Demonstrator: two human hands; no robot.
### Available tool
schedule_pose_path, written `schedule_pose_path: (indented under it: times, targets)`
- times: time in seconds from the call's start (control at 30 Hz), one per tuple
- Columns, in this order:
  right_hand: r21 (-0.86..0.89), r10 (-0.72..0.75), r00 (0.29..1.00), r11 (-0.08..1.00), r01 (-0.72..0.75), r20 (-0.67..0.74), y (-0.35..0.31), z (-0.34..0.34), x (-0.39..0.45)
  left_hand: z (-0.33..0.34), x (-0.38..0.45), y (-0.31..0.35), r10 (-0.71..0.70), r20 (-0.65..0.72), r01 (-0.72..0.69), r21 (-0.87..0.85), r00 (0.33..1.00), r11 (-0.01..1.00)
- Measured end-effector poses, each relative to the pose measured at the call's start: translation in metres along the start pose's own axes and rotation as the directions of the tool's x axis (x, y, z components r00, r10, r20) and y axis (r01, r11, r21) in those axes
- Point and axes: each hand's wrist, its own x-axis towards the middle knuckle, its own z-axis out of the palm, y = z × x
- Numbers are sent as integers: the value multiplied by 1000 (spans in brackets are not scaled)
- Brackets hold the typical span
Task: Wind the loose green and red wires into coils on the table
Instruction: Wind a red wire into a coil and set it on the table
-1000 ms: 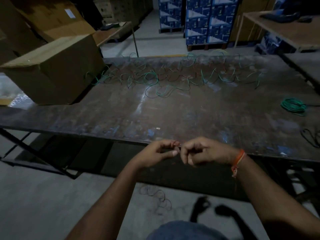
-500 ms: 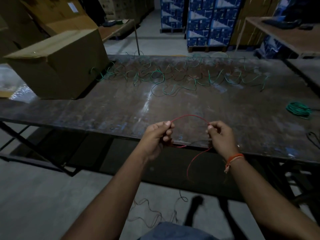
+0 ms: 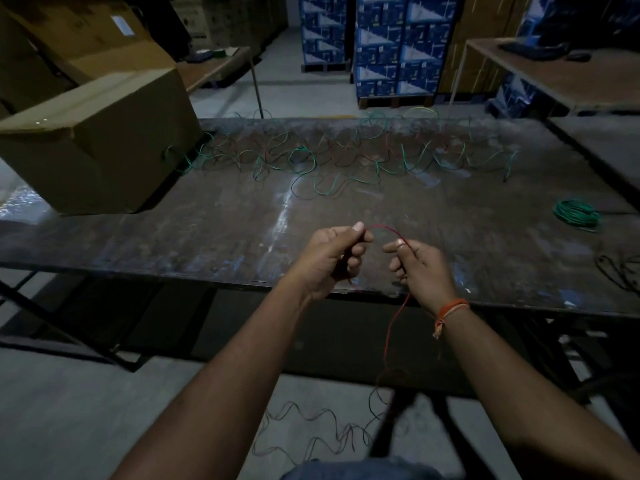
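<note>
The red wire point(image 3: 384, 228) arches in a short loop between the two hands just above the worktop's near edge, then drops from the right hand past that edge and trails in loose waves on the floor. The left hand point(image 3: 332, 258) is curled round the wire, pinching it at thumb and forefinger, with what look like the first turns gathered inside the fist, though that is too dark to be sure. The right hand point(image 3: 420, 268) pinches the wire between thumb and forefinger. To do this step well, the left hand should probably hold the turns firmly at one spot while the right lets the wire slide through a light pinch, laying each loop the same size so the slack comes up off the floor without kinking or snagging under the worktop point(image 3: 173, 237). Against the frame half a second back, the hands sit closer together and the arch between them is smaller. The loose green and red wires point(image 3: 304, 161) lie tangled along the far edge, and a finished green coil point(image 3: 576, 214) rests near the right edge.
</note>
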Motion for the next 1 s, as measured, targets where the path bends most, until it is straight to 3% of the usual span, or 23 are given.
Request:
schedule_pose_path:
  times: [0.1, 0.2, 0.33, 0.47, 0.6, 0.7, 0.77, 0.83, 0.93, 1.0]
  targets:
    - [-138, 59, 998, 989, -55, 24, 6, 0, 6, 2, 5, 8, 18, -12, -19, -74, 1000, 997]
    - [-257, 194, 962, 956, -141, 193, 13, 5, 5, 2, 23, 16, 15, -131, -35, -150, 991, 988]
    - [-347, 271, 920, 923, -165, 283, 29, 17, -3, -4, 50, 25, -36, -191, -50, -429, 981, 902]
    - [-415, 242, 964, 893, -176, 112, 41, 17, -8, -10, 64, 25, -11, -192, -97, -542, 981, 835]
    - [-464, 63, 997, 882, -77, -45, 51, 7, -9, -20, 73, 20, 23, -223, -157, -603, 974, 782]
    - [-515, -87, 984, 857, -5, -154, 54, -3, -11, -29, 74, 15, -8, -218, -136, -636, 976, 759]
    - [-616, -71, 997, 787, 33, -36, 47, -8, -12, -31, 74, 11, -54, -195, -88, -652, 979, 753]
    - [-727, 24, 981, 674, 128, 194, 30, -10, -14, -32, 75, 6, -106, -194, -28, -586, 975, 810]
    - [-733, 161, 832, 579, 356, 531, -6, -11, -16, -28, 71, 0, -97, -258, 40, -216, 961, 976]
    - [-664, 82, 764, 560, 496, 640, -28, -14, -19, -21, 63, -7, -88, -241, 91, 1, 966, 996]
